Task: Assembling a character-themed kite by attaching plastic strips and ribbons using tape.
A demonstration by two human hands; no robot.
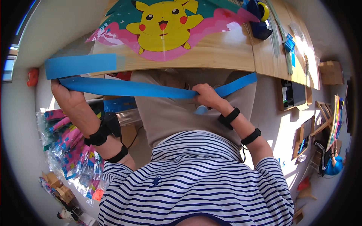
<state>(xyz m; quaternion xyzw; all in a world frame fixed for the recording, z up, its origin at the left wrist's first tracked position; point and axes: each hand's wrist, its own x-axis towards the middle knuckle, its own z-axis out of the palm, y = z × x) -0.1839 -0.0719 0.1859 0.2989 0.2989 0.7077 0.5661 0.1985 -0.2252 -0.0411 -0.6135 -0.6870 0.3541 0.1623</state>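
Note:
A long, flat blue plastic strip (pixel 128 89) stretches across my lap, just below the table's near edge. At its left end my left hand (pixel 69 97) holds it, the fingertips mostly hidden behind the blue. A wider blue band (pixel 83 65) lies right above that hand, over the table's left corner; whether it is the same strip I cannot tell. Closed around the strip to the right is my right hand (pixel 207 95), and the strip's free end sticks out beyond it. On the table lies a kite-like printed sheet (pixel 164 32) with a yellow cartoon figure on pink and green.
Tape dispenser (pixel 261 30) with a yellow roll stands on the table's right part, beside thin rods (pixel 281 34) and a small blue bundle (pixel 289 44). Shiny colourful sheets (pixel 71 147) hang or lie at the left. A cardboard box (pixel 331 72) and a person in blue (pixel 334 165) are at the right.

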